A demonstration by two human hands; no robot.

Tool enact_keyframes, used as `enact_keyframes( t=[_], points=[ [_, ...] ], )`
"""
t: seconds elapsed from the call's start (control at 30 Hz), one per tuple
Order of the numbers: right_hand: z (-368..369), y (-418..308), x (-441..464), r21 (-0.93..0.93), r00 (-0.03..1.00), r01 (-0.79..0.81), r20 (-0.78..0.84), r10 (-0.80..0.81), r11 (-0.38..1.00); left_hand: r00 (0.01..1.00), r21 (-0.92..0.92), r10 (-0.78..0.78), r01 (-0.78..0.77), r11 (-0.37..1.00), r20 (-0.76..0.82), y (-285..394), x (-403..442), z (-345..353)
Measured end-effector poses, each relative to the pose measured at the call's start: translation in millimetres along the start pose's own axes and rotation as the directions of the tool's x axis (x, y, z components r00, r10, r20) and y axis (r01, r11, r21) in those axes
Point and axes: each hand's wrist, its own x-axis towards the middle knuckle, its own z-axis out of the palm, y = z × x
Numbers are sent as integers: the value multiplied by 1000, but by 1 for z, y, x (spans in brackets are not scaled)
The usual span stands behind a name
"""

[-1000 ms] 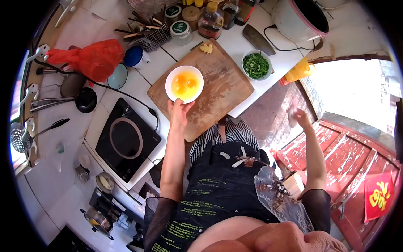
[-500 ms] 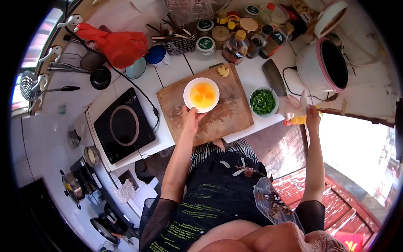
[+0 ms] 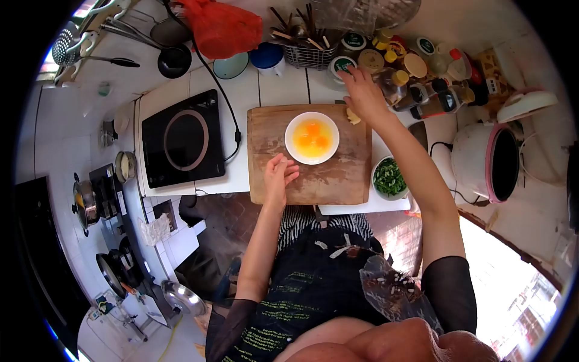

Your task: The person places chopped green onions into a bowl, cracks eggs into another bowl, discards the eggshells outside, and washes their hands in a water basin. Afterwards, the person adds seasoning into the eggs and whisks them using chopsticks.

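Observation:
A white bowl [image 3: 290,145] of cracked eggs, several yolks in clear white, stands on the wooden cutting board [image 3: 265,130]. Below and left of it is my left hand [image 3: 279,176], empty, its fingers loosely curled and apart, not touching the bowl. My right hand [image 3: 365,95] is stretched over the back of the board, fingers extended at a glass jar [image 3: 336,78] with a green-and-white lid; the fingertips overlap the lid, and contact is unclear. A piece of ginger [image 3: 353,116] lies partly behind that wrist. Beside my right forearm is a bowl of chopped greens [image 3: 389,179].
Left of the board lies a black induction cooker [image 3: 183,139], its cord [image 3: 232,114] running up past it. Bottles [image 3: 392,87] and jars line the back wall near a wire utensil basket [image 3: 307,57]. At right stand a cleaver [image 3: 418,134], partly hidden, and a rice cooker [image 3: 473,157].
My left hand has let go of the egg bowl and drawn back. My right hand has left the plastic bag at the right edge and moved to the jars. The view has shifted.

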Motion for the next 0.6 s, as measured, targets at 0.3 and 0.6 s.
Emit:
enact_keyframes(
  t=[0.3, 0.6],
  points=[
    [29, 15, 80, -381, 924, -112, 300, 237, 918, 997, -11, 71, -71, 997, 11, 35, 7, -22],
    [21, 8, 65, -252, 945, -120, 269, 189, 960, 989, 47, 134, -137, 989, 70, 67, 23, -3]
  ],
)
